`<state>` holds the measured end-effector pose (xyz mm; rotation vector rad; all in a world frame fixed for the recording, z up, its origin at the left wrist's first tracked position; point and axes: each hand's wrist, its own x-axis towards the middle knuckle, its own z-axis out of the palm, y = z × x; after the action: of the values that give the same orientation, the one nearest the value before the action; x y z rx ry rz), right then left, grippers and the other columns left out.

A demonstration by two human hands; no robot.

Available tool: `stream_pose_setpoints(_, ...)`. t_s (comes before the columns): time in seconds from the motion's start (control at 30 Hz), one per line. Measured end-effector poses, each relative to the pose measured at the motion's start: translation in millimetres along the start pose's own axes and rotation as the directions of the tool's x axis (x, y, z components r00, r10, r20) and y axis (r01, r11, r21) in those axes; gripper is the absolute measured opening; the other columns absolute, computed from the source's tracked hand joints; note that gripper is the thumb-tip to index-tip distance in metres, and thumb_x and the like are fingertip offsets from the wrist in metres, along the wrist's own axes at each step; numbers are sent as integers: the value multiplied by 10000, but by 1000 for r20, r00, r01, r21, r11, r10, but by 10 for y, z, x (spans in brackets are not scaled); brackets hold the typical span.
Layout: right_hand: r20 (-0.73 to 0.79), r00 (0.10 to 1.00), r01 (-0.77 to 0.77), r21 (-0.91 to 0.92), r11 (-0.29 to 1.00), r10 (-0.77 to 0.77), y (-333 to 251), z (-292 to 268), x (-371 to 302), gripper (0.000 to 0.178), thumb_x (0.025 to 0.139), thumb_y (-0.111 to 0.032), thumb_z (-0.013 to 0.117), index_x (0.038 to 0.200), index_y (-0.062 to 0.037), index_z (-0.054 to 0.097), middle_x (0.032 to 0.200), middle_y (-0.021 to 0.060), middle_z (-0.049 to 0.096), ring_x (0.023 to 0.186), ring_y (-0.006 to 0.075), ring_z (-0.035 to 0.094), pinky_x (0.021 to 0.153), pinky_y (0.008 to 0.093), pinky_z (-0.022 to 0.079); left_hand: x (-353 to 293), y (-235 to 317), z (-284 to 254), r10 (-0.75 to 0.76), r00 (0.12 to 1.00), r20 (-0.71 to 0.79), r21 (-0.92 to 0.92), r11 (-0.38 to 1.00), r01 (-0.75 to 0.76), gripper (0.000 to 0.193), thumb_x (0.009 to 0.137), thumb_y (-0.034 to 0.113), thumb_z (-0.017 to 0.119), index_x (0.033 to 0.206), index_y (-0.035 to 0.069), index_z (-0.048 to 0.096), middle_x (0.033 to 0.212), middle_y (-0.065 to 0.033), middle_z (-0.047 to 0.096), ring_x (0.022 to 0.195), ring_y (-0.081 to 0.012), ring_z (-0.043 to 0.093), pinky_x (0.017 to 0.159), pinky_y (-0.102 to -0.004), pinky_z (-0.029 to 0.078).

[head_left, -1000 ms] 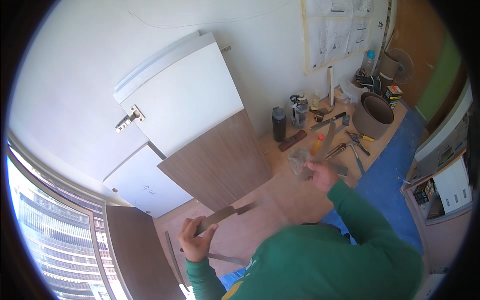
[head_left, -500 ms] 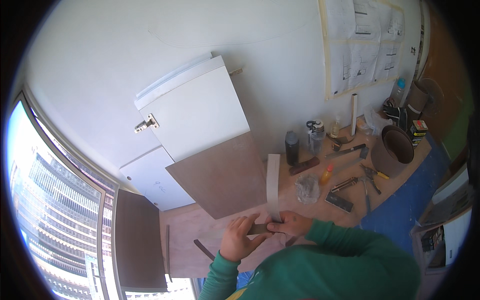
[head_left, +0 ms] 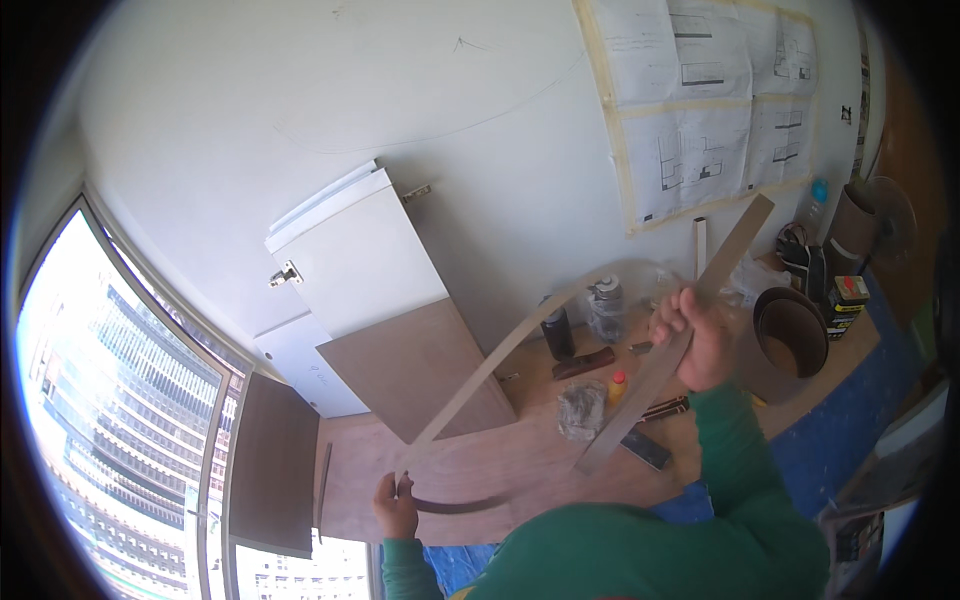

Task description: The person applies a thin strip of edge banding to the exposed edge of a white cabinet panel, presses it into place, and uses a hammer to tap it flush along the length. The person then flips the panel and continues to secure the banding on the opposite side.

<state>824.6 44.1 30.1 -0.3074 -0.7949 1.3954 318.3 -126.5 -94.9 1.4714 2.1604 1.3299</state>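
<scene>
A long, thin brown-grey strip of edge banding arches over the worktable between my two hands. At the left, my left hand pinches one end, where a darker length of strip also curls away low over the table. My right hand, raised above the tools on the right, is closed around a straighter stretch of banding. This stretch slants from near the wall down toward the table's middle. Whether all these lengths are one piece, I cannot tell.
Cabinet panels with hinges lean on the wall, a brown panel by the window. On the table are bottles, a plastic-wrapped bundle, a black block and a brown roll of banding. Drawings hang above.
My hands were close together over the table's front. The right has risen far to the right and the left has moved left and lower, spreading the banding into a wide arc.
</scene>
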Motion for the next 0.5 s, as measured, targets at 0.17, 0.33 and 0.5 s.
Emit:
stream_pose_setpoints(0.17, -285, 958, -12, 46, 999, 25, -320, -398, 29, 393, 1069, -476, 690, 1007, -99, 596, 768, -13, 461, 701, 163, 518, 687, 352, 458, -73, 93, 163, -57, 996, 66, 6, 998, 57, 415, 1108, 342, 596, 1116, -30, 778, 872, -136, 785, 848, -222, 754, 811, -369, 573)
stream_pose_setpoints(0.33, -127, 978, -186, -167, 968, 166, -125, -315, -146, 334, 1077, -397, 689, 1044, -71, 624, 756, -10, 477, 712, 160, 550, 673, 348, 499, -5, 700, 486, -212, 913, 350, -117, 957, 267, 584, 1151, 465, 487, 1138, -57, 748, 805, -121, 738, 725, -202, 733, 712, -358, 587)
stream_pose_setpoints(0.5, 108, 901, -357, -362, 861, 420, 197, 34, -198, 263, 1063, -288, 691, 1079, -30, 642, 848, 45, 611, 777, 170, 643, 704, 348, 552, 185, 1688, 751, -28, 881, 472, -340, 916, 212, 645, 1172, 503, 413, 1138, -55, 735, 801, -106, 714, 699, -177, 712, 647, -328, 584)
